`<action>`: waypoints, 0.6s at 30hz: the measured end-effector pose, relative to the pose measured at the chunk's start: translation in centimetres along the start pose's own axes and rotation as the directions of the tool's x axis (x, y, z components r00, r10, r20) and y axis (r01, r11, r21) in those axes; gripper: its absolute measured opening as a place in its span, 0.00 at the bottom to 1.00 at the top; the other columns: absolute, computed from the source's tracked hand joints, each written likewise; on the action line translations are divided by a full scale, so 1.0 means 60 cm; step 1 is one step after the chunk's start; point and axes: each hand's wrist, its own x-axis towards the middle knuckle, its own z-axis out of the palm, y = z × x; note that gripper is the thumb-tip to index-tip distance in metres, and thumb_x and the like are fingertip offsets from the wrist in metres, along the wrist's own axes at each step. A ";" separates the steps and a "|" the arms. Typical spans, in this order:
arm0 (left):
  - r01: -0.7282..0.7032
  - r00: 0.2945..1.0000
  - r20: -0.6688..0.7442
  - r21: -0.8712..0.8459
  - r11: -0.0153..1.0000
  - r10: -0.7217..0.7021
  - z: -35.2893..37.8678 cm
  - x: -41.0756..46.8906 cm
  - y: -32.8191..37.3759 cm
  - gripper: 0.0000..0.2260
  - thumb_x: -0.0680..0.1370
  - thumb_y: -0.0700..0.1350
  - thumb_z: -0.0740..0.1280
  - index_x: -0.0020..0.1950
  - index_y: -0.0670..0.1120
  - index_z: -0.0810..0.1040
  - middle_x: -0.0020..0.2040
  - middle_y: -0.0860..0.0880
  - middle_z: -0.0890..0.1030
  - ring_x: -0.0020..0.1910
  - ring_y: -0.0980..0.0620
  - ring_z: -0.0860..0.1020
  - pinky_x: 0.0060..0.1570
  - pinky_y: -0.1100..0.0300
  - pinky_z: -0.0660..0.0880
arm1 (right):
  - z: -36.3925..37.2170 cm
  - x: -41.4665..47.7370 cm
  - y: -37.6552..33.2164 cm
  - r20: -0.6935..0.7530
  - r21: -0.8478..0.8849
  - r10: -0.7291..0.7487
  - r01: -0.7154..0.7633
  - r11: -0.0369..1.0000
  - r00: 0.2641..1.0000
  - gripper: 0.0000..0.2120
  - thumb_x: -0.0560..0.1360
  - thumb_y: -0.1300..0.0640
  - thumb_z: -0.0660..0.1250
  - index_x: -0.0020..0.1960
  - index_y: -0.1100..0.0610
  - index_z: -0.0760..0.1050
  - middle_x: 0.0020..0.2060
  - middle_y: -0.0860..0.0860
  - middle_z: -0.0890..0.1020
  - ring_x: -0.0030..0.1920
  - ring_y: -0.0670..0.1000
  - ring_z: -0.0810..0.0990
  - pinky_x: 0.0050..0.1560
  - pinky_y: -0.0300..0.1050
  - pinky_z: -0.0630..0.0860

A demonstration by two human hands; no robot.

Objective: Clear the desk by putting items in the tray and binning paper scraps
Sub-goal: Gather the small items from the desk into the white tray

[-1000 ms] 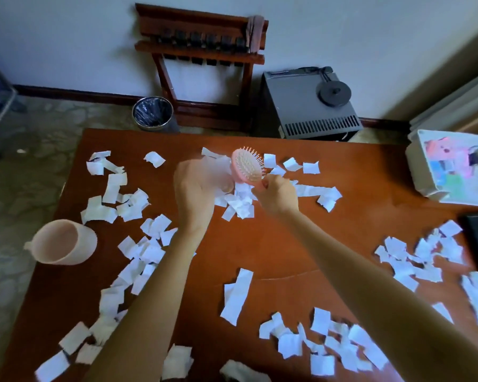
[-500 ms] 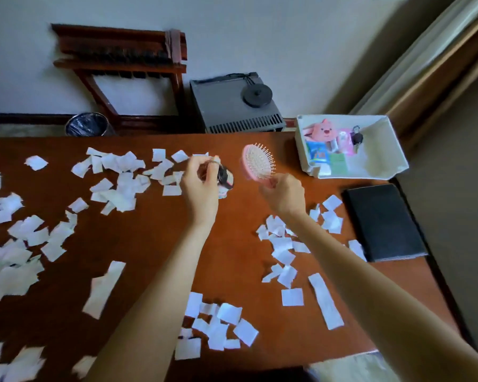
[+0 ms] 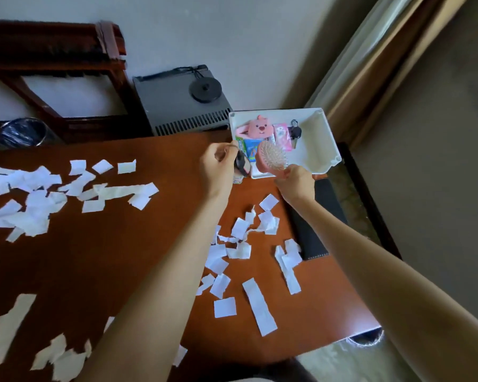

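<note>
The pink hairbrush [image 3: 272,157] hangs over the near edge of the white tray [image 3: 324,139]. Its round head points up-left with pale bristles facing upward, and its handle slants down-right into the right hand [image 3: 297,183], whose fingers pinch it. The left hand [image 3: 218,169] has its fingers curled round a small dark object [image 3: 242,167] above the table [image 3: 122,271].

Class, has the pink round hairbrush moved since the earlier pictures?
Yes. The pink round hairbrush went from left of the white plastic tray to over it.

One tray [image 3: 312,150], one hairbrush [image 3: 272,157], one bin [image 3: 21,132], one notebook [image 3: 315,224]
</note>
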 end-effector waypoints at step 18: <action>0.003 0.997 0.076 0.102 0.995 -0.011 0.239 0.099 -0.009 0.04 0.76 0.36 0.64 0.43 0.42 0.76 0.35 0.56 0.75 0.39 0.55 0.75 0.45 0.61 0.74 | -0.044 0.248 0.095 -0.015 -0.015 0.177 -0.178 0.984 0.984 0.13 0.76 0.59 0.64 0.55 0.67 0.75 0.51 0.63 0.81 0.52 0.63 0.80 0.45 0.51 0.75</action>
